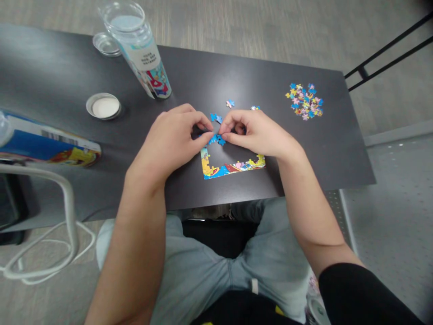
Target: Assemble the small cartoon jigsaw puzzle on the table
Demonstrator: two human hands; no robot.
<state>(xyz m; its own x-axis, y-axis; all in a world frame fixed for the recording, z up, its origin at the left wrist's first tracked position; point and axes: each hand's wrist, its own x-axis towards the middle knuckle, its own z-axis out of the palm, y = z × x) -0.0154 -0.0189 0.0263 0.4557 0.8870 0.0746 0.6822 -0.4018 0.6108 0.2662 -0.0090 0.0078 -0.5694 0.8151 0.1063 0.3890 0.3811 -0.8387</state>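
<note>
A partly joined jigsaw puzzle border (221,170) lies on the dark table, its left side and bottom edge showing. My left hand (179,135) pinches a blue puzzle piece (213,139) at the top left of this border. Just to the right, my right hand (253,131) has thumb and forefinger closed on another blue puzzle piece (221,140); the two pieces meet or nearly meet. Loose blue pieces (215,118) lie beyond the fingertips. My right hand covers the border's right side.
A heap of loose puzzle pieces (306,101) lies at the right. A single piece (230,104) sits farther back. A tall clear canister (145,58), a round lid (103,106), a second printed canister (50,140) and a white cable (69,216) are at the left.
</note>
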